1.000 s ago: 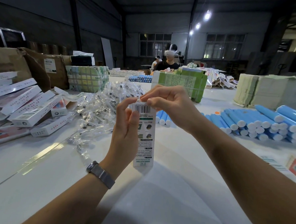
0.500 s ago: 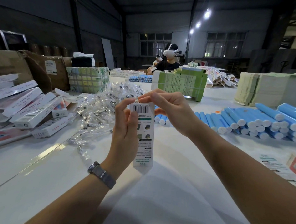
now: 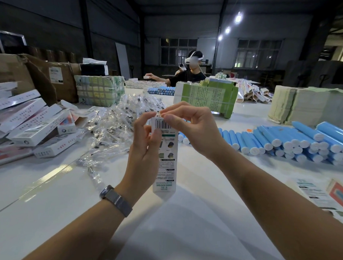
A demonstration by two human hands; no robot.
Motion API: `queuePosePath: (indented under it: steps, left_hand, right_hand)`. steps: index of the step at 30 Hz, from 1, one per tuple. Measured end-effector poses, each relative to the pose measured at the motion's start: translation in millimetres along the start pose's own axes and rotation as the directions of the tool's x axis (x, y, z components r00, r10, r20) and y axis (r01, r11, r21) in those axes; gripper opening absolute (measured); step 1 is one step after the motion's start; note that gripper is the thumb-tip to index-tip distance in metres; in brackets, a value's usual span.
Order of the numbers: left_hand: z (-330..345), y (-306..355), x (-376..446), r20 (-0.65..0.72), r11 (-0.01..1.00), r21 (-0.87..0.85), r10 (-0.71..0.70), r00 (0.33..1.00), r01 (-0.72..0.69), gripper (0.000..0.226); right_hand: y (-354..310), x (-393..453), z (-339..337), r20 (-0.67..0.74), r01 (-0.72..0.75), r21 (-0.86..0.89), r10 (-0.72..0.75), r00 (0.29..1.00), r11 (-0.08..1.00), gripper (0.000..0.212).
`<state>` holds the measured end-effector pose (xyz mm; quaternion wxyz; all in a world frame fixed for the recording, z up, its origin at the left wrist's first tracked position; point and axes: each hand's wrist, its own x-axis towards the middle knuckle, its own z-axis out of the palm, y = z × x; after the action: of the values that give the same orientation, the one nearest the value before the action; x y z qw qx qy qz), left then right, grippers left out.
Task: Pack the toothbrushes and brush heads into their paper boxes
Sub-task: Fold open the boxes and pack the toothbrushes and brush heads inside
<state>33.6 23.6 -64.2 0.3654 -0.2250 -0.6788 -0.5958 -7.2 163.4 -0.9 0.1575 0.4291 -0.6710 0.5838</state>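
Desk (image 3: 47, 199): white; carries all stock.
Blue tubes (image 3: 287, 141): stacked rows, right side.
Bagged heads (image 3: 116, 126): loose clear-wrapped pile, centre-left.
White boxes (image 3: 36, 131): heap at left.
Box (image 3: 165, 158): held upright above desk centre, barcode end up.
Left hand (image 3: 144, 154): fingers curled round box's left edge, gripping it.
Right hand (image 3: 192, 126): thumb and forefinger pinch box's top flap.
Watch (image 3: 115, 200): left wrist.
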Motion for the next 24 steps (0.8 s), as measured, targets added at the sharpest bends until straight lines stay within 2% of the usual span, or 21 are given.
queuePosePath:
  steps: [3, 8, 13, 15, 17, 20, 22, 24]
  left_hand:
    - [-2, -3, 1, 0.016, 0.999, -0.049, -0.018, 1.000, 0.019, 0.042]
    - [-4, -4, 2, 0.013, 0.996, -0.071, -0.048, 0.999, 0.048, 0.050]
    - [0, 1, -3, 0.094, 0.991, -0.127, -0.030, 0.995, 0.042, 0.044]
    - [0, 1, -3, 0.096, 0.996, -0.094, 0.011, 0.995, -0.002, 0.035]
    - [-1, -5, -2, 0.088, 0.996, -0.077, 0.044, 0.995, -0.037, 0.031]
    - [-5, -19, 1, 0.074, 0.996, -0.053, 0.070, 0.995, -0.067, 0.029]
    - [-9, -26, 4, 0.064, 0.998, -0.044, 0.047, 0.997, -0.044, 0.027]
    - [-8, -35, 6, 0.082, 0.999, -0.034, -0.024, 0.996, 0.027, 0.024]
  right_hand:
    - [4, -2, 1, -0.008, -0.035, -0.139, 0.034, 0.999, 0.990, 0.010]
    - [1, -4, 1, -0.001, -0.110, -0.431, 0.121, 0.993, 0.896, 0.043]
    - [-13, -11, 1, -0.119, -0.169, -0.449, 0.129, 0.984, 0.877, 0.056]
    - [-27, -13, -14, -0.121, -0.227, -0.482, 0.193, 0.974, 0.846, 0.049]
    - [-44, -18, -38, -0.111, -0.258, -0.612, 0.243, 0.964, 0.747, 0.036]
    - [-68, -33, -81, -0.129, -0.302, -0.795, 0.339, 0.932, 0.526, 0.022]
    - [-80, -48, -114, -0.196, -0.359, -0.862, 0.418, 0.887, 0.357, 0.024]
    - [-90, -69, -149, -0.278, -0.418, -0.892, 0.517, 0.809, 0.174, 0.028]
